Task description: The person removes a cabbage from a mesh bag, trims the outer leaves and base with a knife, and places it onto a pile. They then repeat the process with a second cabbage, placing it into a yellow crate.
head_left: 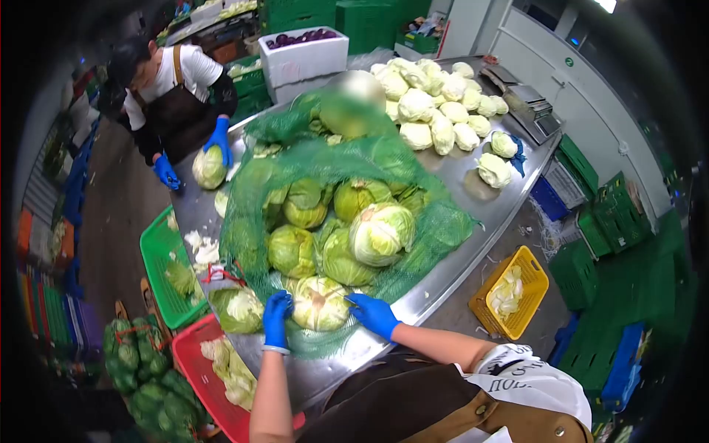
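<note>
A pale cabbage (321, 304) with brownish patches lies at the near edge of a green mesh sack (247, 214). My left hand (278, 319), in a blue glove, is closed against its left side. On its right side my right hand (374, 316), also gloved, has its fingers curled at the edge; its fingertips are partly hidden. Several more cabbages fill the opened sack, with a whitish one (382, 234) on top. Left of my left hand sits a partly peeled cabbage (242, 310).
The steel table (443, 255) bears a heap of trimmed cabbages (441, 103) at the far right. Across it, a co-worker's gloved hand (219, 142) touches a cabbage (210, 166). Green (151, 255), red (193, 363) and yellow crates (533, 292) with leaves stand beside the table.
</note>
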{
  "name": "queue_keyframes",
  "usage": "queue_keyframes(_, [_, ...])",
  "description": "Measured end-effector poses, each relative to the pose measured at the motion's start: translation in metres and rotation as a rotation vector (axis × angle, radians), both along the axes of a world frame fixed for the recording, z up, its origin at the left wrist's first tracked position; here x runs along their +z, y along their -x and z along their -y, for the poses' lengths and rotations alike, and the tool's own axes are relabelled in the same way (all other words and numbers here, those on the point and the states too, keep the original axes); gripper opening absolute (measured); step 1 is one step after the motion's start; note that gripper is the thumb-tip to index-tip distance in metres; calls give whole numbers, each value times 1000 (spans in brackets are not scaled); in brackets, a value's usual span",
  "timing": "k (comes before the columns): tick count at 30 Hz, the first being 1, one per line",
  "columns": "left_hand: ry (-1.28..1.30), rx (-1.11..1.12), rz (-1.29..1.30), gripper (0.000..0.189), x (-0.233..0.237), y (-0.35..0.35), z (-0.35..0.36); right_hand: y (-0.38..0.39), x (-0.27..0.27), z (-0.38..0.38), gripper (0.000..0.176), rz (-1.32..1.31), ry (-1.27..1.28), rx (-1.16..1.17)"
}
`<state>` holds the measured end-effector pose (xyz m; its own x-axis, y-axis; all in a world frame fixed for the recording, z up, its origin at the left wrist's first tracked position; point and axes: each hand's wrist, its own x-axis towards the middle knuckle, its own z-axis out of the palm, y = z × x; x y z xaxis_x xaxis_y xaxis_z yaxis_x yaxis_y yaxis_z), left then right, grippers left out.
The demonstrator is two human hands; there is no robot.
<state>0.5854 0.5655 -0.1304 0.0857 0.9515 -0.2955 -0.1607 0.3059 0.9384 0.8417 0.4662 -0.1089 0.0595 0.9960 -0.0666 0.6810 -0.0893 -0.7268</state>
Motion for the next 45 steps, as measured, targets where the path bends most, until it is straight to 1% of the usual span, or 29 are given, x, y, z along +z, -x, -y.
queue_keyframes(1, [-124,-13,-195,37,-23,-7,-10,5,-5,-6,44,55,123,-43])
queue_keyframes(2, [-110,-105,-511,50,-34,-10,-16,3,-30,-11,68,12,198,-54])
queue_keyframes(3, [80,-240,-654,66,-26,-17,-17,4,-26,-13,71,-118,303,-101])
queue_keyframes(4, [179,-313,-655,79,-48,-19,-19,6,-16,-15,74,-243,419,-137])
queue_keyframes(5, [218,-267,-552,82,-52,-24,-12,11,-11,-13,78,-362,550,-165])
queue_keyframes(6, [150,-202,-413,83,-81,-24,-10,16,-24,-14,85,-559,545,-246])
queue_keyframes(7, [143,-225,-211,82,-68,-24,-8,13,-40,-16,81,-606,569,-253])
queue_keyframes(8, [141,-188,-215,76,-34,-24,0,10,-43,-15,76,-709,565,-227])
queue_keyframes(9, [22,-90,-375,71,-23,-24,11,8,-34,-11,72,-774,533,-188])
queue_keyframes(11, [-97,-2,-215,78,-5,-14,38,7,-17,-5,69,-779,441,-166])
queue_keyframes(13, [-100,38,-60,80,35,5,74,-1,-13,-11,78,-830,358,-3])
queue_keyframes(14, [-62,56,53,81,56,14,92,6,15,-22,77,-916,337,75])
queue_keyframes(16, [28,111,270,88,83,36,123,32,51,-50,74,-815,154,332])
queue_keyframes(17, [12,145,342,93,93,43,135,50,88,-59,75,-940,476,344])
queue_keyframes(18, [-85,138,159,93,91,45,144,68,74,-66,76,-981,352,525])
queue_keyframes(19, [-180,136,-27,93,86,45,155,90,80,-68,70,-943,432,604])
queue_keyframes(22, [-255,310,-394,94,53,52,186,161,65,-56,56,-617,403,990])
queue_keyframes(24, [-132,425,-415,93,23,56,212,195,48,-36,49,-423,271,1153])
queue_keyframes(26, [-60,533,-329,90,8,57,227,203,38,-21,47,-473,312,980])
queue_keyframes(27, [-21,580,-262,90,19,55,227,203,38,-13,46,-489,340,886])
queue_keyframes(28, [23,621,-191,90,30,55,228,201,28,-7,42,-547,217,734])
queue_keyframes(29, [40,643,-137,91,36,58,228,191,20,-8,44,-438,196,607])
queue_keyframes(31, [50,677,-209,94,15,69,230,169,30,-11,47,-260,88,552])
queue_keyframes(34, [84,801,-135,89,11,75,235,138,32,-4,48,-114,-114,791])
queue_keyframes(38, [214,891,-206,85,37,76,233,129,51,19,43,-141,-8,980])
queue_keyframes(39, [257,891,-195,85,40,78,232,131,50,25,41,-43,82,971])
queue_keyframes(41, [154,766,-478,96,26,78,228,137,50,32,41,95,238,960])
queue_keyframes(43, [122,642,-725,101,55,74,211,137,33,34,37,54,130,944])
queue_keyframes(45, [106,575,-745,100,55,76,204,139,34,28,35,51,136,921])
